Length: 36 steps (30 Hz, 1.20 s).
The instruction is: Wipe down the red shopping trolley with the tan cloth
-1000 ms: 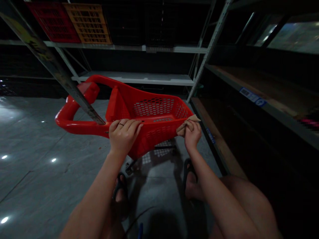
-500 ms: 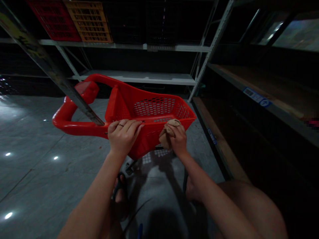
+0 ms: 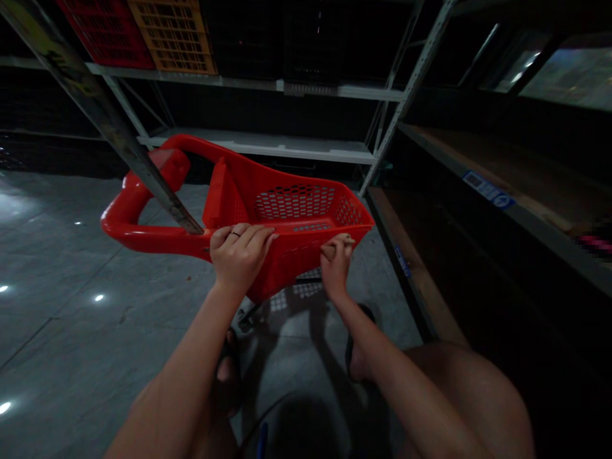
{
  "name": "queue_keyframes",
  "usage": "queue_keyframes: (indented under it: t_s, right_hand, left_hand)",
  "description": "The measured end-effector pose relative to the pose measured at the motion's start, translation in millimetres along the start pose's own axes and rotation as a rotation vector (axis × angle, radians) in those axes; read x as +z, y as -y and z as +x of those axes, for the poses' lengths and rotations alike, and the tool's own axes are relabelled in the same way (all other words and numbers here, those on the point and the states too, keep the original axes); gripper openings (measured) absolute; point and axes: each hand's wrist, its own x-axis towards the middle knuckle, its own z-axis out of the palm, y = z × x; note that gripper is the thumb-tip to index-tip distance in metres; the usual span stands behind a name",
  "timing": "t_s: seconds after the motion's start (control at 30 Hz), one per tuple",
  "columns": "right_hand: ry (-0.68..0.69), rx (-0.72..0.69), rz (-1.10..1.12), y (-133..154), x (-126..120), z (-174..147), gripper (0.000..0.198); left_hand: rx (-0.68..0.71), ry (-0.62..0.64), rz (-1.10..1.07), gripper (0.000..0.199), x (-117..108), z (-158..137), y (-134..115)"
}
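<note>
A red plastic shopping cart (image 3: 291, 167) stands in front of me, its looped handle to the left and its slotted basket to the right. My left hand (image 3: 239, 256) is closed over the near rim, fingers curled onto the top edge. Against the outer face of the near side wall, toward the front end, my right hand (image 3: 336, 262) is closed on a crumpled tan cloth (image 3: 329, 251). Most of the cloth is hidden by the fingers.
A metal pole (image 3: 119, 131) slants down to the cart's handle. Behind the cart is a white metal rack (image 3: 306, 150) holding a red crate (image 3: 108, 32) and a yellow crate (image 3: 174, 35). Dark wooden shelving (image 3: 540, 191) runs along the right. Grey tiles (image 3: 143, 331) cover the floor.
My right hand has shifted slightly and turned on the cart's side, and less of the cloth shows now. My left hand keeps its place on the rim.
</note>
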Motion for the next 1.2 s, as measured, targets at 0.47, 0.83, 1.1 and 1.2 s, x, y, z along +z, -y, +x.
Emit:
queue_keyframes:
  t_s: [0.47,0.83,1.1,1.2]
  right_hand:
    - [-0.401,0.383,-0.037,-43,-32,52,0.022]
    - [-0.021,0.232,0.295,63,40,-35,0.027]
    - [-0.375,0.111,0.028,10,-12,34,0.025]
    - [-0.214,0.084,0.006,-7,-2,8,0.022]
  left_hand:
    - [0.006,-0.002,0.021,0.011,-4,0,-2]
    - [-0.019,0.044,-0.009,0.014,-4,-3,-2]
    - [-0.042,0.1,-0.054,0.018,-5,-6,-1]
    - [-0.073,0.119,-0.089,0.018,-5,-7,-1]
